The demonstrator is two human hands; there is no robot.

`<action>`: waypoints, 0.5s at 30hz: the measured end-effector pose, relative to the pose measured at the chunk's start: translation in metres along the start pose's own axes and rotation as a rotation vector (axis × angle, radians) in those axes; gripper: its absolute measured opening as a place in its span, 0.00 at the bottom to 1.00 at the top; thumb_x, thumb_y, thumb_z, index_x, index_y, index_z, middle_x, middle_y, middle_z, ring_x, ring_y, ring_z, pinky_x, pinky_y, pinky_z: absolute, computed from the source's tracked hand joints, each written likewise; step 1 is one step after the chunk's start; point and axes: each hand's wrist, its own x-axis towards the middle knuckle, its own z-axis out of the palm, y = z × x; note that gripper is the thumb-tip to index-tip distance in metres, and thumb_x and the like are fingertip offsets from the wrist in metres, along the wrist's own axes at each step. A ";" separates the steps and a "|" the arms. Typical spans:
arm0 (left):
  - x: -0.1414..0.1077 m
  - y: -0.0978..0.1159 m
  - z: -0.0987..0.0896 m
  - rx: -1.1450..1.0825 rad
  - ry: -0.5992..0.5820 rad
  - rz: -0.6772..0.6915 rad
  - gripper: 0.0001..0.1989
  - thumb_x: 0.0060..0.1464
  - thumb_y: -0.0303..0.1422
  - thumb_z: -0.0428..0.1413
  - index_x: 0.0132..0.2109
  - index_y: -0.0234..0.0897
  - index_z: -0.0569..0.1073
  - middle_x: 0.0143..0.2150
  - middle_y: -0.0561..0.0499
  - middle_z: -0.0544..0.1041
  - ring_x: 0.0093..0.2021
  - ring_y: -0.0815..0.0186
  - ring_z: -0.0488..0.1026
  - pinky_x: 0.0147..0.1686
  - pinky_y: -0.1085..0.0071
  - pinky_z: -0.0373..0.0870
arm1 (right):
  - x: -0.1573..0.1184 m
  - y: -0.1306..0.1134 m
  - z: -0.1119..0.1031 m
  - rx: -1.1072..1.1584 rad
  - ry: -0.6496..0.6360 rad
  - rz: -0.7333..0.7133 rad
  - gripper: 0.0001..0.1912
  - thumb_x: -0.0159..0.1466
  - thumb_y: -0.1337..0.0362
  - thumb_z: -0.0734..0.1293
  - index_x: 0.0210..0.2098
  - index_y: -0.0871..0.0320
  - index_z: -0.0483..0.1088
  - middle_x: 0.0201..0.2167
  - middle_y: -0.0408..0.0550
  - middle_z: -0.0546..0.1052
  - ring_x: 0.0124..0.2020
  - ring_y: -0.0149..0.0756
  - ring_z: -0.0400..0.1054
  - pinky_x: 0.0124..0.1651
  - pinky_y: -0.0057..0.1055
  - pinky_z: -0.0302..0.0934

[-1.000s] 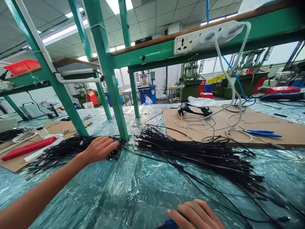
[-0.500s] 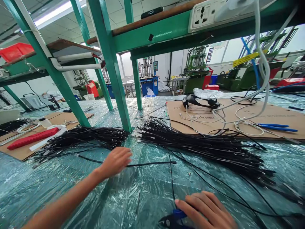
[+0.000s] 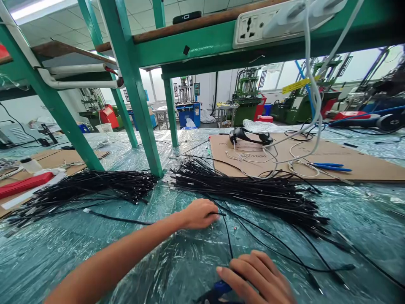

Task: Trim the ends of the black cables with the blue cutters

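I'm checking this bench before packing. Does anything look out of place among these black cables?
Yes. One black cable lies apart from the left bundle, stretched across the plastic sheeting toward the left hand. Several loose cables also stray from the right bundle toward the right hand, out of line with the rest.

Two hands (image 3: 199,214) (image 3: 257,276) are in view, beside two bundles of black cables (image 3: 98,190) (image 3: 247,194). Two cardboard sheets (image 3: 50,162) (image 3: 363,162) lie on the plastic-covered surface (image 3: 373,211), with one pair of blue-handled pliers (image 3: 332,167) on the right sheet. Above hangs one power strip (image 3: 253,29).
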 end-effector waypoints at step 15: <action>0.076 -0.018 -0.022 -0.374 -0.014 -0.194 0.13 0.62 0.37 0.55 0.48 0.33 0.73 0.45 0.47 0.76 0.40 0.61 0.76 0.39 0.61 0.76 | -0.003 -0.008 0.013 -0.028 0.141 0.054 0.27 0.73 0.57 0.48 0.31 0.53 0.74 0.21 0.42 0.72 0.23 0.29 0.66 0.40 0.32 0.56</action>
